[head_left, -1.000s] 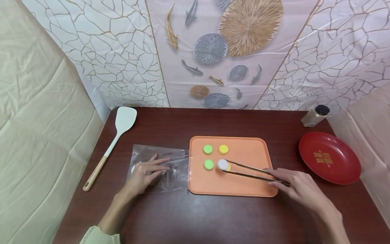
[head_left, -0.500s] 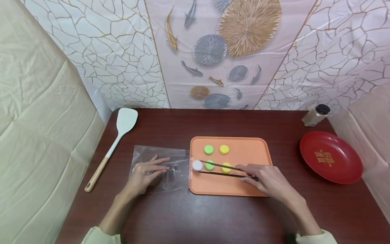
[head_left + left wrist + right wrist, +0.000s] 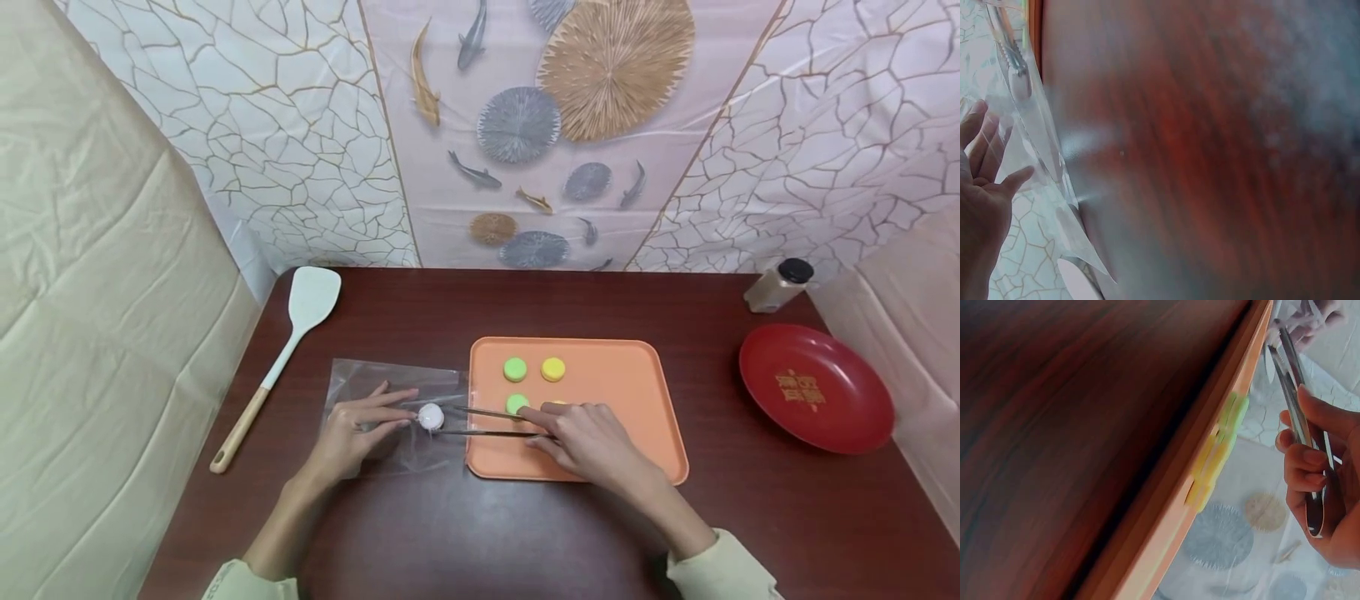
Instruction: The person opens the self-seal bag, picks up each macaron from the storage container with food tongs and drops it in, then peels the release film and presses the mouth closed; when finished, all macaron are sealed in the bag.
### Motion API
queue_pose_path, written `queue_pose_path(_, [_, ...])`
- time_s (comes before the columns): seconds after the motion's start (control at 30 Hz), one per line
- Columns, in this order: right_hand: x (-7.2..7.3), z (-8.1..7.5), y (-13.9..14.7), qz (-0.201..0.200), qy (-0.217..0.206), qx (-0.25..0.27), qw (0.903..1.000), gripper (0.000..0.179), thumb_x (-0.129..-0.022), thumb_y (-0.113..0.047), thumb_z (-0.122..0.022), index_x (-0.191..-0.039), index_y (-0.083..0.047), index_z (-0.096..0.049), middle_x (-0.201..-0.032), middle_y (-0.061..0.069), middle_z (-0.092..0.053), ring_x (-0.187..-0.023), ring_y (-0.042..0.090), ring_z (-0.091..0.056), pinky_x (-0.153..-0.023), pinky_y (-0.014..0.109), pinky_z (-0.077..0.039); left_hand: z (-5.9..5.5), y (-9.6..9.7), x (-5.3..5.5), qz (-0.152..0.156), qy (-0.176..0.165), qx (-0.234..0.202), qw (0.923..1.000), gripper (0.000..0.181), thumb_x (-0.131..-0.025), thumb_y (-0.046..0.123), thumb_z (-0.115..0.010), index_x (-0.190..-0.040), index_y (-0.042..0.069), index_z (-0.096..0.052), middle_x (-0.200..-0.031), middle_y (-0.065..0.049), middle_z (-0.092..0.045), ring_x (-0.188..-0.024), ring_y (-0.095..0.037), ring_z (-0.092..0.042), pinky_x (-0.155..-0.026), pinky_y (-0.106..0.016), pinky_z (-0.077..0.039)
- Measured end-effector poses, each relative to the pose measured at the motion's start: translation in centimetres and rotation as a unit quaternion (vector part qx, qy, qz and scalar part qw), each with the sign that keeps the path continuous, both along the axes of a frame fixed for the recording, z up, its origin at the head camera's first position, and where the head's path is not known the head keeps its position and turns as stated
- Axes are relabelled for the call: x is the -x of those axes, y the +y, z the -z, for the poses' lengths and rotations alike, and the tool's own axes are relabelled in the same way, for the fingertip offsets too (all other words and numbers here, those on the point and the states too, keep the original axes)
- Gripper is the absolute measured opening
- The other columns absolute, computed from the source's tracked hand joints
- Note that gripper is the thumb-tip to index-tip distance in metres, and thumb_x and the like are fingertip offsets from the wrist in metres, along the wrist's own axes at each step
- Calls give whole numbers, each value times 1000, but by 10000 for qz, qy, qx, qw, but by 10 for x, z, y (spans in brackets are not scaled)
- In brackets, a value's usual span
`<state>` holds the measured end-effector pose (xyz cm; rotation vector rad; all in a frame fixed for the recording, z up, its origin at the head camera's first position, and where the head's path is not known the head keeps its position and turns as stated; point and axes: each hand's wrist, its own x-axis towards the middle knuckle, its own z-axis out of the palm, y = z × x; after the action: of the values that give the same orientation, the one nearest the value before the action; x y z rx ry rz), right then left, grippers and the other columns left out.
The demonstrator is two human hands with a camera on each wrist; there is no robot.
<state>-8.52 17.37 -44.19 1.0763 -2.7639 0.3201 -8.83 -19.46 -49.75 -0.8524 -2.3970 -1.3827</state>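
My right hand grips metal tongs, which reach left past the tray's edge over the clear plastic bag. A white macaron sits at the tongs' tips, within the bag's outline and beside my left fingertips. My left hand lies at the bag with its fingers extended. In the left wrist view, its fingers show through the raised film, thumb spread apart. The orange tray bears green macarons and yellow macarons; my right hand partly covers the front yellow one.
A white spatula with a wooden handle lies at the table's left side. On the right are a red plate with gold characters and a black-capped jar. A patterned cloth hangs behind the dark table.
My right hand has moved left with the tongs, carrying the white macaron from above the tray across its left edge to the bag. My left hand has stayed in place.
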Motion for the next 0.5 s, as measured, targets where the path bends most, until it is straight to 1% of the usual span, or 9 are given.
queue_pose_path(0.07, [0,1,-6,-4,28,-4,10000,24,-93,-29,-89,-113,-24,-76,-77,-10,-64,-51,12,-52,-43,26,-32,1,0,1,38,75,-37,10000,29,-84,-16,-84,-105,4,-87,-124,-21,-80,-122,-49,-73,-126,-42,-43])
queue_pose_path(0.13, [0,3,-13,26,54,23,10000,25,-93,-30,-89,-113,-24,-75,-78,-10,-64,-51,13,-53,-43,26,-33,2,-1,1,83,147,-82,9998,29,-83,-17,-83,-104,3,-87,-122,-22,-81,-124,-42,-75,-127,-39,-43])
queue_pose_path(0.17, [-1,4,-18,65,63,49,9999,25,-93,-30,-89,-114,-24,-76,-79,-9,-66,-51,13,-54,-43,27,-34,2,-1,2,128,194,-130,9996,30,-83,-18,-83,-104,2,-87,-121,-24,-80,-126,-37,-75,-127,-38,-42])
queue_pose_path(0.27, [-4,6,-34,198,-18,176,9996,27,-93,-28,-89,-116,-23,-76,-79,-7,-67,-53,15,-57,-45,28,-36,1,-2,1,198,270,-189,9993,30,-83,-19,-83,-105,2,-87,-120,-25,-80,-129,-32,-74,-127,-36,-42])
queue_pose_path(0.37, [-7,8,-50,314,-82,363,9988,29,-93,-25,-88,-120,-21,-77,-80,-4,-70,-56,18,-63,-45,28,-38,0,-2,1,209,243,-198,9993,30,-84,-18,-83,-106,2,-86,-121,-25,-80,-129,-37,-73,-127,-39,-42])
queue_pose_path(0.4, [-8,9,-55,320,-127,417,9985,29,-93,-25,-88,-120,-20,-77,-79,-4,-69,-56,19,-63,-45,28,-38,-1,-2,0,182,208,-162,9995,30,-84,-17,-83,-106,3,-87,-122,-24,-80,-128,-43,-72,-127,-39,-42])
queue_pose_path(0.47, [-7,11,-63,336,-166,539,9978,32,-94,-25,-88,-123,-17,-79,-78,-3,-68,-57,20,-64,-43,28,-37,-2,-3,-1,136,139,-90,9998,30,-85,-16,-83,-106,4,-87,-123,-23,-80,-128,-49,-70,-126,-38,-43])
queue_pose_path(0.5, [-7,13,-66,330,-169,604,9975,31,-94,-25,-88,-122,-16,-79,-77,-4,-66,-57,20,-63,-42,29,-37,-2,-3,-1,119,103,-62,9999,31,-84,-17,-83,-106,5,-87,-124,-22,-80,-129,-51,-69,-126,-37,-43])
